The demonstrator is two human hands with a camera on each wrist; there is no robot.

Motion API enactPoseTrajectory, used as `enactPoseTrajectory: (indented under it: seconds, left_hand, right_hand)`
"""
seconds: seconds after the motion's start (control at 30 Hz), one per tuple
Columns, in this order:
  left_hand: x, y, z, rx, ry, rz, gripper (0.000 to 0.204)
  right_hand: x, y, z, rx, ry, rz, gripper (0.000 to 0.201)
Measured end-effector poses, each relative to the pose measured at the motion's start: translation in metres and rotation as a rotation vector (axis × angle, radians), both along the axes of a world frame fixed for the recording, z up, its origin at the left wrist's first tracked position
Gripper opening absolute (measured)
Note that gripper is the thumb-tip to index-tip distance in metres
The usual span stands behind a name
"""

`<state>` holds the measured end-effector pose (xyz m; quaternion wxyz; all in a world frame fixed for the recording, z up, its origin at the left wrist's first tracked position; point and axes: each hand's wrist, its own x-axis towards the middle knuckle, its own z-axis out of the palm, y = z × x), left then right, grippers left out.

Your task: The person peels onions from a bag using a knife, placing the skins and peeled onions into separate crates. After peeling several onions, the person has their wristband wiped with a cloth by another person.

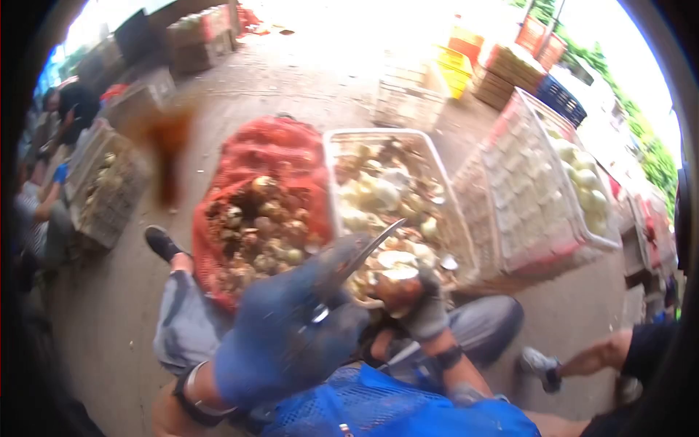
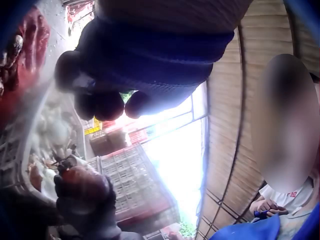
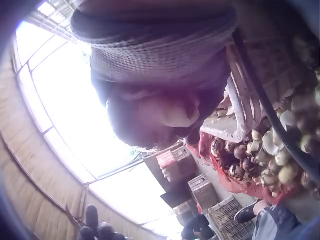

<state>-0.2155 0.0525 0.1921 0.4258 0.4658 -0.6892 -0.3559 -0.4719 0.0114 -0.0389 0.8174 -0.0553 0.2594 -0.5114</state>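
In the head view my left hand point(image 1: 291, 328), in a blue glove with dark fingers, grips a knife point(image 1: 380, 240). Its curved, pointed blade sticks up from the fist; most of the handle is hidden. My right hand point(image 1: 429, 313), in a grey glove, holds a brown-skinned onion point(image 1: 399, 290) with a pale patch on top. Both hands are in front of my lap, over the near end of a white crate point(image 1: 444, 175) of peeled onions and skins. A red mesh sack point(image 1: 273, 146) of unpeeled onions point(image 1: 266, 218) lies open left of that crate.
A tilted crate point(image 1: 520, 175) with peeled onions point(image 1: 582, 175) stands at right. Behind are a whitish crate point(image 1: 408, 91) and a yellow crate point(image 1: 453, 69). Another person's leg point(image 1: 590, 357) reaches in at lower right. People sit at far left by a crate point(image 1: 109, 189).
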Motion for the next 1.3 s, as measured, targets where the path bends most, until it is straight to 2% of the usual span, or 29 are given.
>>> enactPoseTrajectory:
  seconds: [0.03, 0.07, 0.1, 0.17, 0.27, 0.37, 0.43, 0.6, 0.67, 0.7, 0.73, 0.77, 0.8, 0.83, 0.87, 0.9, 0.93, 0.97, 1.03, 1.1, 1.17, 1.23, 1.27, 1.3]
  left_hand:
    - [-0.005, 0.006, 0.012, -0.071, 0.036, -0.059, 0.064]
    - [-0.011, 0.013, 0.023, -0.143, 0.029, -0.117, 0.062]
    - [-0.027, 0.02, 0.026, -0.208, 0.024, -0.174, 0.06]
    - [-0.051, 0.03, 0.025, -0.274, 0.001, -0.221, 0.056]
    - [-0.069, 0.04, 0.018, -0.312, 0.031, -0.206, 0.05]
    - [-0.074, 0.047, 0.013, -0.32, 0.059, -0.171, 0.044]
    - [-0.075, 0.053, 0.011, -0.325, 0.085, -0.142, 0.04]
    - [-0.07, 0.054, 0.011, -0.334, 0.167, -0.101, 0.031]
    - [-0.057, 0.032, 0.014, -0.284, -0.064, -0.292, 0.053]
    - [-0.051, 0.026, 0.001, -0.264, -0.108, -0.222, 0.048]
    - [-0.042, 0.013, -0.011, -0.248, -0.142, -0.23, 0.043]
    - [-0.031, 0.005, -0.025, -0.303, -0.143, -0.193, 0.037]
    - [-0.028, 0.006, -0.019, -0.23, -0.112, -0.238, 0.046]
    - [-0.016, -0.001, -0.035, -0.049, -0.115, -0.15, 0.049]
    - [0.002, -0.007, -0.063, 0.138, -0.123, -0.053, 0.052]
    - [0.01, -0.008, -0.086, 0.138, -0.132, -0.064, 0.052]
    - [0.015, -0.008, -0.111, 0.315, 0.106, 0.004, 0.053]
    - [0.02, -0.009, -0.136, 0.494, 0.344, 0.078, 0.054]
    - [0.036, -0.004, -0.159, 0.433, 0.256, 0.159, 0.048]
    - [0.035, 0.005, -0.143, 0.232, -0.14, 0.119, 0.041]
    - [0.031, 0.007, -0.161, -0.253, -0.307, 0.161, 0.04]
    - [0.026, 0.01, -0.16, -0.284, -0.403, 0.147, 0.044]
    - [0.025, 0.012, -0.16, -0.273, -0.415, 0.155, 0.044]
    - [0.022, 0.012, -0.159, -0.267, -0.376, 0.124, 0.044]
  right_hand:
    - [0.001, 0.002, -0.008, -0.018, 0.146, -0.022, 0.045]
    - [0.004, 0.002, 0.004, 0.031, -0.024, 0.018, 0.039]
    - [0.002, 0.005, 0.002, -0.114, -0.037, 0.059, 0.039]
    - [0.007, 0.006, 0.003, 0.007, -0.167, 0.001, 0.047]
    - [0.022, 0.013, 0.041, -0.071, -0.012, -0.081, 0.057]
    - [0.021, 0.022, 0.039, -0.115, -0.001, -0.093, 0.061]
    - [0.022, 0.026, 0.036, -0.203, 0.134, -0.058, 0.063]
    - [0.019, 0.03, 0.027, -0.235, 0.075, 0.0, 0.06]
    - [0.006, 0.031, 0.012, -0.254, -0.011, 0.045, 0.059]
    - [-0.001, 0.028, -0.004, -0.266, -0.109, 0.092, 0.059]
    - [-0.013, 0.023, -0.028, -0.304, -0.219, 0.154, 0.059]
    - [0.0, 0.024, 0.009, -0.078, -0.431, 0.208, 0.053]
    - [0.006, 0.024, 0.027, -0.18, -0.46, 0.234, 0.052]
    - [0.009, 0.024, 0.037, -0.284, -0.486, 0.259, 0.051]
    - [0.012, 0.027, 0.041, -0.292, -0.492, 0.241, 0.051]
    - [0.014, 0.03, 0.044, -0.231, -0.297, 0.173, 0.052]
    - [0.015, 0.031, 0.045, -0.165, -0.103, 0.106, 0.053]
    - [0.012, 0.032, 0.043, -0.162, -0.109, 0.097, 0.053]
    - [0.02, 0.029, 0.031, -0.186, 0.027, 0.045, 0.055]
    - [0.029, 0.029, 0.041, -0.201, 0.141, -0.028, 0.057]
    - [0.025, 0.03, 0.038, -0.202, -0.084, 0.086, 0.06]
    - [0.024, 0.032, 0.04, -0.234, -0.049, 0.079, 0.062]
    - [0.024, 0.03, 0.039, -0.235, 0.056, 0.07, 0.063]
    - [0.026, 0.03, 0.039, -0.23, 0.051, 0.076, 0.063]
